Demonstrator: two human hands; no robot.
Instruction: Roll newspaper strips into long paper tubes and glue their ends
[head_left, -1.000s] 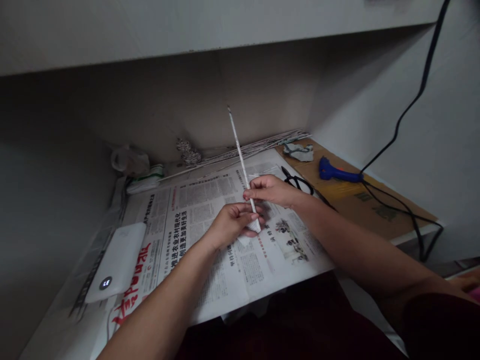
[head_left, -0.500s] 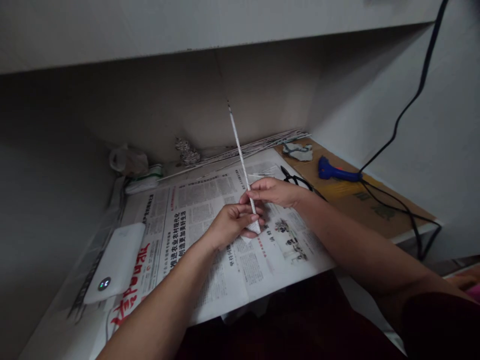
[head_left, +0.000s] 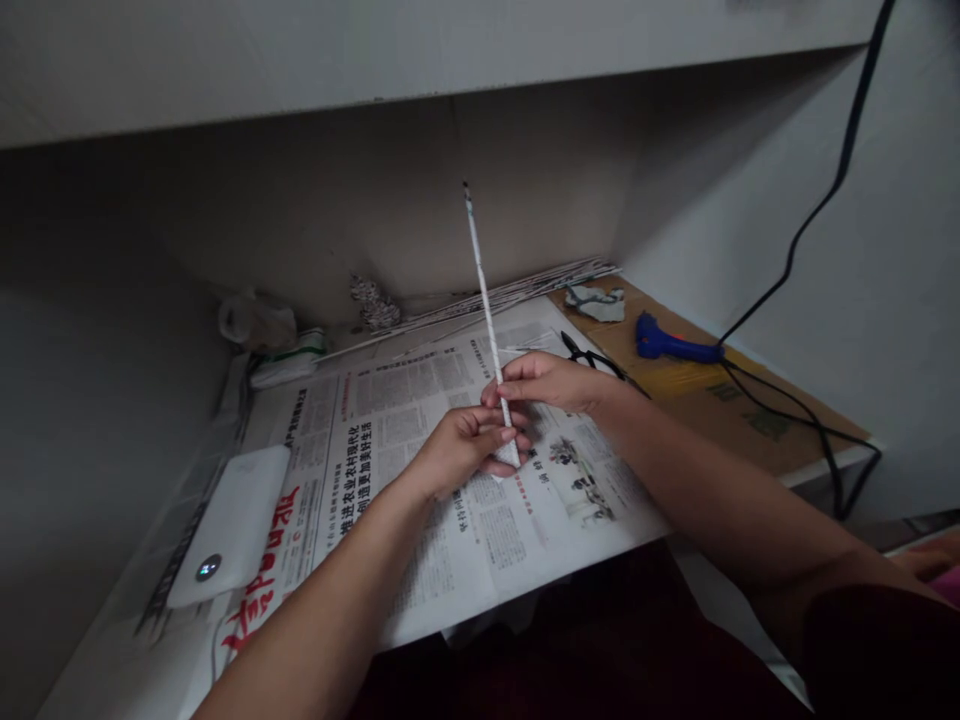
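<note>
A thin white rolled-paper stick (head_left: 486, 300) with a dark tip rises from my two hands, leaning slightly left at its top. Near its lower end, my left hand (head_left: 463, 450) pinches it between thumb and fingers. My right hand (head_left: 544, 383) grips it just above, with thumb and fingertips closed round it. A small whitish piece at the bottom end is partly covered by my left fingers, so its shape is unclear. Beneath both hands lies a spread newspaper (head_left: 405, 400).
A white power bank (head_left: 229, 530) lies at left. Black-handled scissors (head_left: 592, 358) and a blue glue gun (head_left: 675, 342) with a black cable are at right. Behind are a bundle of paper sticks (head_left: 517, 290), a woven piece (head_left: 375, 303) and a plastic bag (head_left: 256, 322). A shelf (head_left: 450, 60) overhangs.
The top of the paper stick has swung slightly to the right and higher. Both hands keep nearly the same place and grip.
</note>
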